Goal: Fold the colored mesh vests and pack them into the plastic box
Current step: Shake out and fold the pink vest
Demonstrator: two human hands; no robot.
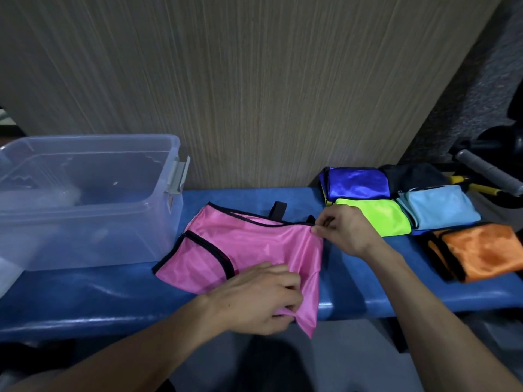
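**Pink vest mid-fold on blue worktop**

Pink vest (pixel 249 250), black-trimmed, spread on the worktop (pixel 85 301) just right of the box (pixel 93 205), lower right corner hanging over the near edge. Left hand (pixel 260 298) at the near edge of the vest, fingers (pixel 285 290) curled, bunching and gripping pink fabric. Right hand (pixel 345 230) at the far right corner, thumb and forefinger pinching the trimmed edge. Clear box at left, lid off, grey latch (pixel 178 174) on the right end; contents hard to make out. Folded vests grouped at right, well apart from the box: blue (pixel 356 182), dark (pixel 410 174), green (pixel 376 216), light blue (pixel 438 207), orange (pixel 481 250). Wood-grain wall (pixel 254 80) behind.
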